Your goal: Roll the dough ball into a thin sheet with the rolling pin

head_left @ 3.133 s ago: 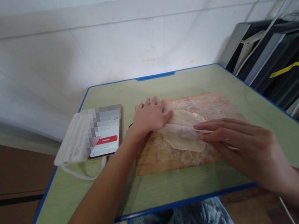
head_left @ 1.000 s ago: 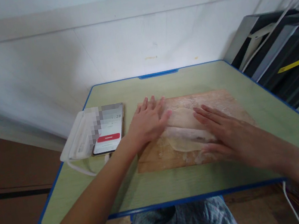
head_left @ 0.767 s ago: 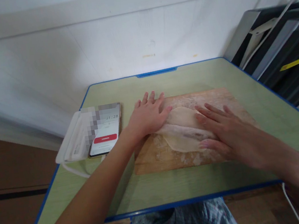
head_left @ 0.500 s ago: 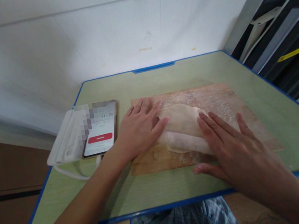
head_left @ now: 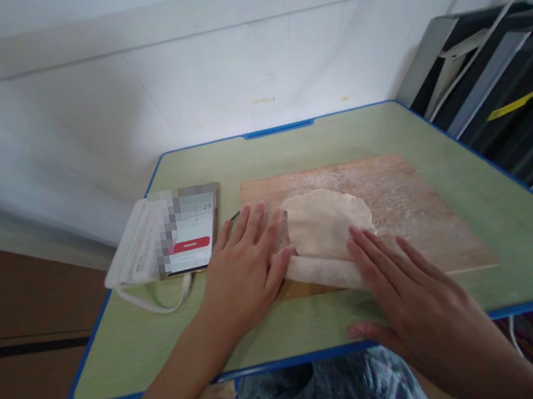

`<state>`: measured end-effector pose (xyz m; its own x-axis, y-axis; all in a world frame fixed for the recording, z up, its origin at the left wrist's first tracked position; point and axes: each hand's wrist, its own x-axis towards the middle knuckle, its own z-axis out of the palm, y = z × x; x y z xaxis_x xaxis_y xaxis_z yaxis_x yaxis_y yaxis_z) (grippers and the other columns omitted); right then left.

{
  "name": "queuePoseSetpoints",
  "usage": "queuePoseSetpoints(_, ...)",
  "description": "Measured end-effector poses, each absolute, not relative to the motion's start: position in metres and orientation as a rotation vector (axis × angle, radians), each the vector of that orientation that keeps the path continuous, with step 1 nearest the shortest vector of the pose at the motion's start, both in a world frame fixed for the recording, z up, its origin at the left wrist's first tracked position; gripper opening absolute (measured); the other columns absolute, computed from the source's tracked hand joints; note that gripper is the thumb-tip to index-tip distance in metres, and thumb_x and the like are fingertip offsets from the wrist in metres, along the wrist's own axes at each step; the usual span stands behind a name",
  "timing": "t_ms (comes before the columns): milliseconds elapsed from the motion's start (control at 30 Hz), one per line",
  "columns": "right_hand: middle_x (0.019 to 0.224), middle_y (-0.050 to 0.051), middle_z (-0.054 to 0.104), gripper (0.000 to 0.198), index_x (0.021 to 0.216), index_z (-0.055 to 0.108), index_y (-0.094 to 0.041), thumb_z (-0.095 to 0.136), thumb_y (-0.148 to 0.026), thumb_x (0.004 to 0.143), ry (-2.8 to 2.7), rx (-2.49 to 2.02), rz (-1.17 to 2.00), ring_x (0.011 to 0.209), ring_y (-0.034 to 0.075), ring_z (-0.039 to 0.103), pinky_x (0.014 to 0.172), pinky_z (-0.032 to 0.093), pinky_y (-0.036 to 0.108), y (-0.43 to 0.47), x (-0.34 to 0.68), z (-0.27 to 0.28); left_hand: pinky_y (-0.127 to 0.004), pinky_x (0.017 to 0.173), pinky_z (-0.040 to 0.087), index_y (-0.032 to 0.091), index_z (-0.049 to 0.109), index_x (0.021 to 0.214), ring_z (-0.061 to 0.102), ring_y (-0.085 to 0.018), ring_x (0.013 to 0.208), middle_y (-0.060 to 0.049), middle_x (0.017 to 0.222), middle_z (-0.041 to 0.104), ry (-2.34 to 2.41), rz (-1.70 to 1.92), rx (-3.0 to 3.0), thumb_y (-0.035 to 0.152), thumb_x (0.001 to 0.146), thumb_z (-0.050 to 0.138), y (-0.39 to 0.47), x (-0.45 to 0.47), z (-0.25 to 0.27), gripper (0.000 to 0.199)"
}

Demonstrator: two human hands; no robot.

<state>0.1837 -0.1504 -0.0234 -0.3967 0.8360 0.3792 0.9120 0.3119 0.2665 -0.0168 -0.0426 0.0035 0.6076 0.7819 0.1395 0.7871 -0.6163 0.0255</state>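
Observation:
A flattened sheet of pale dough (head_left: 325, 220) lies on a floured wooden board (head_left: 432, 220). Along its near edge runs a whitish rolling pin (head_left: 326, 272), its two ends hidden under my hands. My left hand (head_left: 249, 263) lies palm down over the pin's left end, fingers stretched out and slightly spread. Over the right end rests my right hand (head_left: 403, 292), also flat, with its fingertips at the dough's lower right edge and its thumb held apart toward me.
To the left, a phone (head_left: 191, 232) lies beside a white case-like object (head_left: 132, 247), with a white cable (head_left: 156, 306) looping below. The green table (head_left: 328, 142) has a blue rim and meets a white wall. Dark flat items (head_left: 503, 67) lean at the right.
Both hands and the rolling pin have come nearer to me, so the pin now sits at the dough's near edge. More of the dough shows beyond it. The camera view has shifted slightly.

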Motion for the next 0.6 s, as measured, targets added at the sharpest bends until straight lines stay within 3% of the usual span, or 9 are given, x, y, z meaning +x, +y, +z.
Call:
queuePoseSetpoints(167, 0.143, 0.021, 0.036, 0.081, 0.134, 0.04, -0.001, 0.01, -0.061, 0.088, -2.389, -1.657, -0.54, 0.134, 0.032, 0.029, 0.105, 0.028, 0.053, -0.113, 0.197, -0.005, -0.047, 0.107, 0.026, 0.018, 0.034, 0.14, 0.023, -0.028, 0.137, -0.012, 0.147, 0.032, -1.434, -0.126, -2.769, 0.046, 0.096, 0.02, -0.011, 0.004, 0.007, 0.054)
queuePoseSetpoints(433, 0.145, 0.014, 0.035, 0.073, 0.138, 0.035, -0.007, 0.011, -0.057, 0.092, -2.372, -1.615, 0.198, 0.137, 0.022, 0.022, 0.111, 0.02, 0.046, -0.059, 0.231, 0.017, -0.049, 0.107, 0.023, 0.014, 0.032, 0.139, 0.024, -0.028, 0.137, -0.015, 0.145, 0.034, -1.501, -0.034, -2.875, 0.044, 0.096, 0.021, 0.031, 0.02, 0.006, 0.054)
queuePoseSetpoints(600, 0.147, 0.012, 0.031, 0.067, 0.139, 0.035, -0.008, 0.011, -0.052, 0.094, -2.367, -1.649, 0.249, 0.137, 0.021, 0.017, 0.111, 0.018, 0.047, -0.056, 0.232, 0.013, -0.057, 0.105, 0.02, 0.017, 0.026, 0.143, 0.015, -0.034, 0.138, -0.016, 0.15, 0.024, -1.552, 0.077, -2.851, 0.045, 0.095, 0.022, 0.026, 0.023, 0.016, 0.055)
